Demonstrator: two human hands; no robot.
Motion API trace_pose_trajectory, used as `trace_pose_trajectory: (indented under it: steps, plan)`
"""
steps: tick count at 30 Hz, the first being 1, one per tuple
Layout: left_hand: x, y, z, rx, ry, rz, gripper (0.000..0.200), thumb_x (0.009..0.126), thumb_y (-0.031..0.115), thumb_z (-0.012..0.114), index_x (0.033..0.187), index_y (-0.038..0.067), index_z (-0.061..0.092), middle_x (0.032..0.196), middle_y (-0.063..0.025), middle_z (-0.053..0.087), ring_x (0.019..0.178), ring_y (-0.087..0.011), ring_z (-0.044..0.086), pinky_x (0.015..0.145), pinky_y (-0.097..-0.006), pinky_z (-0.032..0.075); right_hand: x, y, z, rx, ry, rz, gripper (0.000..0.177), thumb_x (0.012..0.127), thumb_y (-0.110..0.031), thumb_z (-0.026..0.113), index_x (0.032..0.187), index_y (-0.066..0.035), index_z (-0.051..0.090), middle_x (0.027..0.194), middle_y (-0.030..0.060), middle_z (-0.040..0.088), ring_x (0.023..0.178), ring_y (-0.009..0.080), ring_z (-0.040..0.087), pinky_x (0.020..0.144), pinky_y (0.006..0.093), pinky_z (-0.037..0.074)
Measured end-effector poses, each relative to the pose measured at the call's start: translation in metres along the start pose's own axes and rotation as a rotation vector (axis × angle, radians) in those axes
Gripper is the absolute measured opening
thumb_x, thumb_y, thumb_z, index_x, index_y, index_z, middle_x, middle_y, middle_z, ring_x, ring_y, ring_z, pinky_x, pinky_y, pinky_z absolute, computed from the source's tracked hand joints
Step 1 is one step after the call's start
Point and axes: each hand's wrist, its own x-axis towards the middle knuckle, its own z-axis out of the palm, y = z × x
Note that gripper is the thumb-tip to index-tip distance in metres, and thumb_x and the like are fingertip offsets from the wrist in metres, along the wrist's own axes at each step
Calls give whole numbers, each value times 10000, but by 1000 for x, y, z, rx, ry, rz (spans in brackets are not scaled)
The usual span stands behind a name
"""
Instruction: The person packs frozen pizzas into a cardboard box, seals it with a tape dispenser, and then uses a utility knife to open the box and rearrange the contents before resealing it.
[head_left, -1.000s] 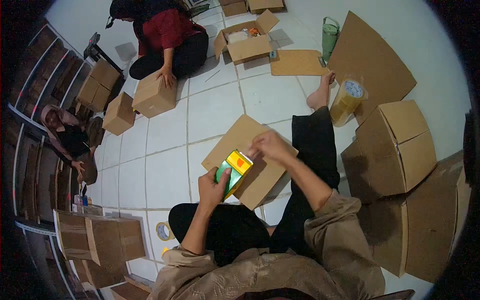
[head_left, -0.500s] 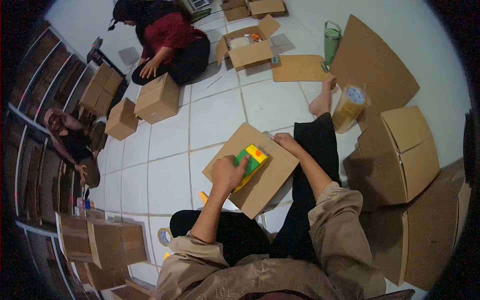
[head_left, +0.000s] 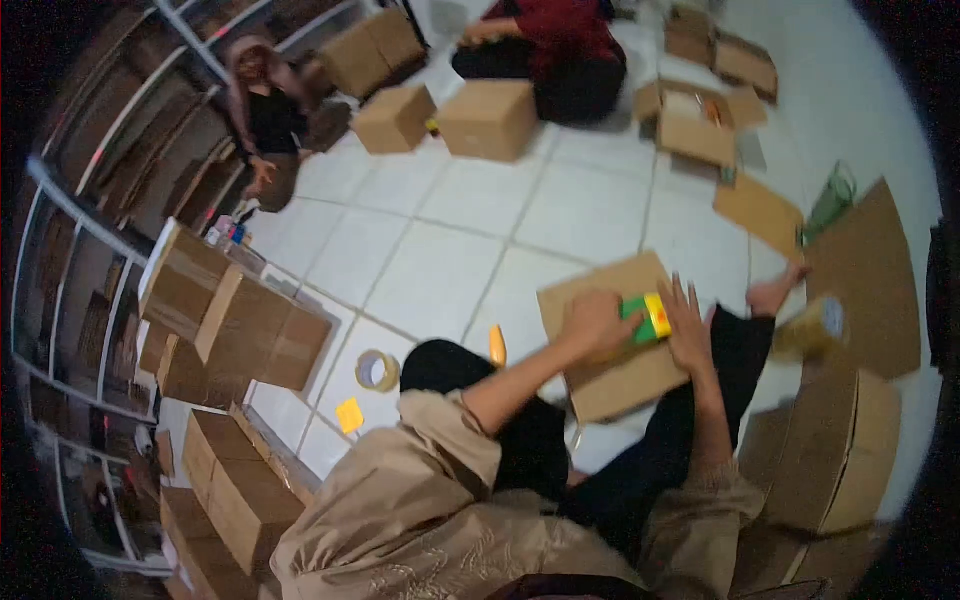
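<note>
A flat brown cardboard piece (head_left: 620, 385), perhaps a closed box, lies across my lap. On top of it is a green and yellow pack (head_left: 645, 318) with an orange mark. My left hand (head_left: 597, 325) grips the pack's left end, thumb over the green part and partly covering it. At the yellow end, my right hand (head_left: 688, 335) lies with fingers stretched out, touching the pack or the cardboard beside it. An orange-handled object (head_left: 497, 345) rests on the floor by my left knee.
A tape roll (head_left: 377, 371) and a yellow slip (head_left: 349, 415) lie on the tiles to my left. Cardboard boxes (head_left: 265, 335) stand further left, others (head_left: 830, 460) at right. Clear-brown tape rolls (head_left: 808, 330) stand near my foot. Two people sit across the floor.
My view has swung left, so things sit further right. My right hand has moved from the cardboard's far edge to the pack's yellow end, fingers extended. My left hand stays on the pack.
</note>
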Motion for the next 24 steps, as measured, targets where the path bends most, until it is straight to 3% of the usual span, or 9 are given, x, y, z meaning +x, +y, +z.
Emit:
trace_pose_trajectory:
  steps: [2, 10, 16, 18, 20, 24]
  plan:
    - [5, -3, -1, 21, -2, 16, 570, 773, 551, 529, 761, -5, 655, 756, -220, 630, 741, -363, 621, 686, -456, 486, 4, -3, 0, 53, -20, 42, 452, 952, -355, 279, 1396, -278, 283, 1499, -16, 117, 1374, 276, 108, 997, 684, -6]
    - [-7, -18, -15, -14, -90, 100, 575, 773, 537, 559, 750, -30, 651, 755, -243, 626, 733, -374, 625, 675, -458, 493, 8, -7, 0, -47, -78, 156, 466, 945, -402, 275, 1404, -340, 221, 1502, 23, 89, 1376, 283, 89, 1004, 675, -21]
    - [-77, -82, -59, 133, -107, -83, 628, 791, 582, 526, 733, -29, 658, 626, -213, 603, 632, -355, 616, 617, -440, 486, 7, -9, 4, -87, -31, 184, 460, 944, -424, 265, 1399, -370, 217, 1501, 30, 93, 1378, 285, 68, 1011, 659, -48]
    - [-105, -118, -86, 115, -237, -239, 623, 790, 586, 526, 770, -22, 665, 617, -197, 607, 625, -349, 616, 616, -425, 490, 6, -11, 0, -78, -43, 196, 459, 945, -422, 263, 1399, -369, 218, 1501, 31, 92, 1379, 284, 58, 1010, 661, -47]
    - [-135, -144, -100, 106, -292, -357, 624, 776, 601, 522, 785, -7, 667, 751, -237, 628, 744, -343, 634, 688, -448, 489, 5, -12, -2, -69, -49, 209, 458, 946, -419, 261, 1399, -368, 220, 1501, 33, 90, 1380, 282, 48, 1009, 662, -47]
    - [-140, -117, -92, 351, -236, -270, 591, 766, 576, 541, 834, 4, 674, 826, -239, 636, 810, -330, 638, 711, -433, 494, 3, -27, -1, -144, 28, 233, 456, 946, -359, 302, 1396, -306, 260, 1489, 80, 128, 1374, 295, 73, 1003, 673, -33]
